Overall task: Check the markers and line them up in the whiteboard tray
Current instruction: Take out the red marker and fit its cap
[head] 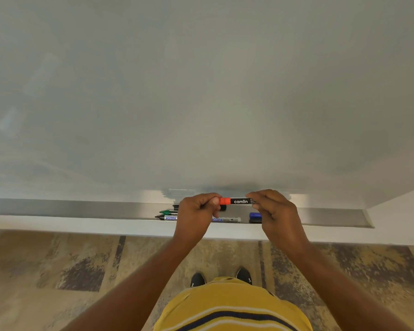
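Looks like mid-check: both hands pinch the red marker [237,201] just above the tray [81,209], left hand [196,211] clamped on the cap end, right hand [273,209] on the barrel. Green marker [169,212] and a few others lie loose in the tray, not lined up yet.
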A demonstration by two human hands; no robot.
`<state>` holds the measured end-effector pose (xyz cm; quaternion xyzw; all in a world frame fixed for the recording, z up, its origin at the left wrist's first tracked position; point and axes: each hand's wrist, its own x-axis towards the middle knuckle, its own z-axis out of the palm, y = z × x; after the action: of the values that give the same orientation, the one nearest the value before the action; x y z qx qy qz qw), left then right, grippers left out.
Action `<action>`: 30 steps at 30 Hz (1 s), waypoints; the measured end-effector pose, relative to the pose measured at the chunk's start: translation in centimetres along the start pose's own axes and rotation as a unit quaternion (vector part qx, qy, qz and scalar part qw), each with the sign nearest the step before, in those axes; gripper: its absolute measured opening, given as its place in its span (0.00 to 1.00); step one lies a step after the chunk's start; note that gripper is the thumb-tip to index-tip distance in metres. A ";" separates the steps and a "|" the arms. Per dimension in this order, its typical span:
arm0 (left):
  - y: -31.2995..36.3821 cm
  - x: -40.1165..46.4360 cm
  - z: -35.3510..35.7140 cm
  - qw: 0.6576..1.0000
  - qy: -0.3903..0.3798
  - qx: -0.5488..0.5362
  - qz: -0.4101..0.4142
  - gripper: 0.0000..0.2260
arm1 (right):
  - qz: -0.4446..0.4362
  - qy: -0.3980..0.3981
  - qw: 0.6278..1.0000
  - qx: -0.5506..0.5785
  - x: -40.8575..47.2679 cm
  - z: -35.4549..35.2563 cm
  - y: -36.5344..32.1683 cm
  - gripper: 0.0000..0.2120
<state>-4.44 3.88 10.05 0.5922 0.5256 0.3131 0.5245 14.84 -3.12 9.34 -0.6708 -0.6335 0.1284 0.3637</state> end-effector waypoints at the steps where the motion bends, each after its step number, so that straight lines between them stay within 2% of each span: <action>1: 0.1 0.2 0.0 1.000 0.005 0.001 0.000 0.08 | 0.001 0.008 1.000 0.002 0.0 0.1 -0.1 0.18; 5: 0.1 0.7 -0.3 1.000 0.005 0.006 0.006 0.08 | -0.007 0.015 1.000 0.007 0.2 0.4 -0.3 0.18; 9: -0.6 1.5 -0.5 0.999 -0.019 0.044 0.013 0.09 | -0.004 -0.015 1.000 0.000 0.7 0.7 0.5 0.17; 12: -1.7 2.5 -0.5 0.995 -0.028 0.096 0.015 0.08 | -0.013 -0.044 0.998 -0.045 0.9 1.5 1.4 0.16; 17: -4.4 3.4 -0.8 0.989 -0.014 0.149 -0.020 0.10 | 0.041 -0.106 0.986 -0.126 0.0 3.8 3.5 0.21; 22: -6.9 3.5 -1.4 0.960 0.025 0.278 -0.015 0.09 | 0.072 -0.147 0.973 -0.161 -0.5 5.8 5.6 0.21; 26: -8.1 3.2 -1.3 0.946 0.009 0.325 -0.020 0.07 | 0.070 -0.166 0.968 -0.173 -0.5 7.0 6.2 0.19; 30: -8.8 2.9 -1.2 0.937 -0.012 0.350 -0.004 0.10 | 0.065 -0.181 0.966 -0.175 -0.1 7.7 6.4 0.17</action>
<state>-7.39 6.04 1.51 0.7399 0.5981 0.1005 0.2912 14.79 -0.29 -0.31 -0.7295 -0.6562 0.1582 0.1109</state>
